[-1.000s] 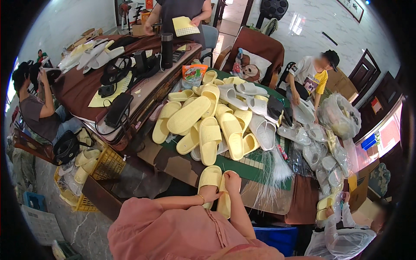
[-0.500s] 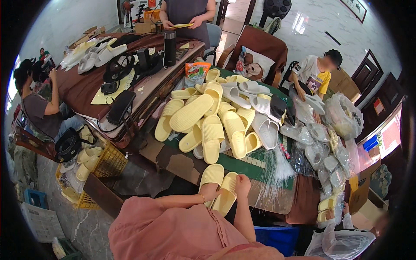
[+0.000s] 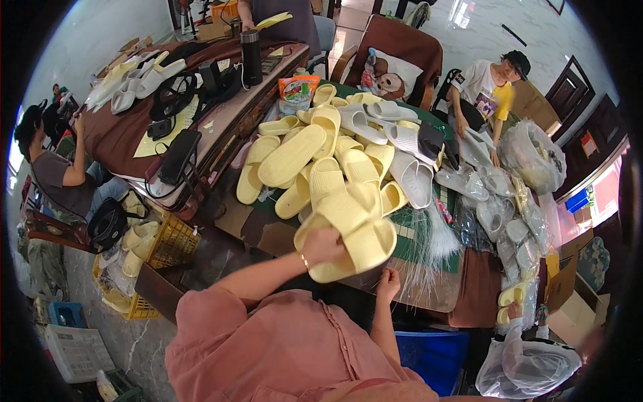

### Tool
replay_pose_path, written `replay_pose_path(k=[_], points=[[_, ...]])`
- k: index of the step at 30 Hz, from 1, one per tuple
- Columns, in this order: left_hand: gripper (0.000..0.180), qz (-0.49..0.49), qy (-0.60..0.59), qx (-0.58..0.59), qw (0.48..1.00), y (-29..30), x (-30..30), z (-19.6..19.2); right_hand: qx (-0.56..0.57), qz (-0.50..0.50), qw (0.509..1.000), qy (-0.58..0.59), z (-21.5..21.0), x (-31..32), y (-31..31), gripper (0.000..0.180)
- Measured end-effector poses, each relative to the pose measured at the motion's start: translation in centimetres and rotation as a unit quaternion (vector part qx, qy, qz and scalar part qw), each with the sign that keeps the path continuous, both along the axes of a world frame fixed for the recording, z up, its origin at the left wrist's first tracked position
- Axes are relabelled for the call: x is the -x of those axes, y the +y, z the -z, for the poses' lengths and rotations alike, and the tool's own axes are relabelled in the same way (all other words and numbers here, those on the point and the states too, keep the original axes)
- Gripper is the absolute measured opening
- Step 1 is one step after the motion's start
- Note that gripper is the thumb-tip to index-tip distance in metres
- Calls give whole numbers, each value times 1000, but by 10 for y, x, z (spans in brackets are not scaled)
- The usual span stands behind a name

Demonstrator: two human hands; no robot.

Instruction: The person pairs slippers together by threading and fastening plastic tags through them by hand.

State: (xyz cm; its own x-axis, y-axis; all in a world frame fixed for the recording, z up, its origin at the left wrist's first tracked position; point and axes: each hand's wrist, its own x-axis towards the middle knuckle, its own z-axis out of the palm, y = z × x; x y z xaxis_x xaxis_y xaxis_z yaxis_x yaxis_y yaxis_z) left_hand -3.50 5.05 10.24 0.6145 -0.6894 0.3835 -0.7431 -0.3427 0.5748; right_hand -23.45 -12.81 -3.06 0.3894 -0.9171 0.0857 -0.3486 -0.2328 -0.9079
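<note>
My left hand is closed on a pair of pale yellow slippers, held side by side above the table's near edge, its fingers partly hidden in a strap opening. Just right of and below the pair, my right hand is apart from them with its fingers pressed together; whatever they pinch is too small to make out. Beyond lies a heap of yellow slippers, with grey slippers on its right. A bundle of thin clear plastic strands hangs over the table edge near my right hand.
Bagged slippers line the right side, where a co-worker handles a grey pair. Another person's hand touches yellow slippers at lower right. A blue bin stands below my right arm; a yellow crate holds slippers at left.
My left hand has lifted the yellow pair up and away from me, over the heap's near side. My right hand has come away from the slippers, slightly rightward.
</note>
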Motion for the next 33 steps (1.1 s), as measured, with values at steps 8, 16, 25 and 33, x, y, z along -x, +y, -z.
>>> replay_pose_path(k=[8,16,25,33], points=[[36,-136,18,48,989,-47,-191,-174,139,-13,989,51,-2,-6,8,11],[37,-83,44,52,994,-51,-151,-63,171,-15,984,51,2,1,13,10],[27,141,69,-86,984,23,32,107,112,-46,992,45,-13,-7,11,11],[22,163,37,-68,984,26,29,109,216,-37,968,124,-27,-10,0,15]])
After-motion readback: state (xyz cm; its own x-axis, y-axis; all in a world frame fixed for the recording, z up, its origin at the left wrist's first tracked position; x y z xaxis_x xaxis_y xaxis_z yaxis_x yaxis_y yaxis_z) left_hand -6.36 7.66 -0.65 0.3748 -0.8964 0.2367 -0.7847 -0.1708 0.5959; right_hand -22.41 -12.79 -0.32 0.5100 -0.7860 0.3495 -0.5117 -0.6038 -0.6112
